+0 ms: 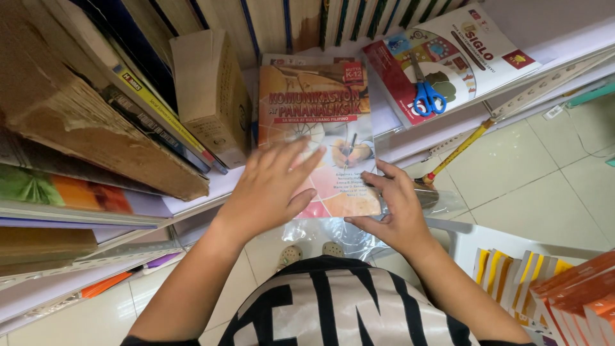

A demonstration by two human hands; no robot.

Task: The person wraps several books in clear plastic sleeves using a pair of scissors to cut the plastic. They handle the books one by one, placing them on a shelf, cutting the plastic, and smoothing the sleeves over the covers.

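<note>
Fingers of the left hand [272, 189] lie spread and flat on the lower cover of an orange paperback textbook [315, 122], pressing on it rather than closing around anything. The right hand [396, 208] sits at the book's lower right corner, thumb and fingertips pinched on the clear plastic cover film [349, 230] that sticks out past the bottom edge of the book and hangs crinkled over the lip of the shelf. The textbook lies face up on a white shelf board [218, 186], its top end pointing away from the person, near the front edge of the board. Just to its left a thick book with tan page edges [208, 96] leans on the board, and further left old worn books [83, 109] are piled in a slanting stack. To the right, well apart from the hands, a second wrapped book with a red and white cover [474, 54] lies on the shelf, and blue-handled scissors [426, 96] rest on top of it. A ruler [557, 80] runs slantwise along the right edge of the shelf. Below, the person's striped shirt [339, 307] fills the lower middle, with sandalled toes visible on the tiled floor [544, 179], and at the lower right stand stacked orange and yellow booklets [551, 285].
</note>
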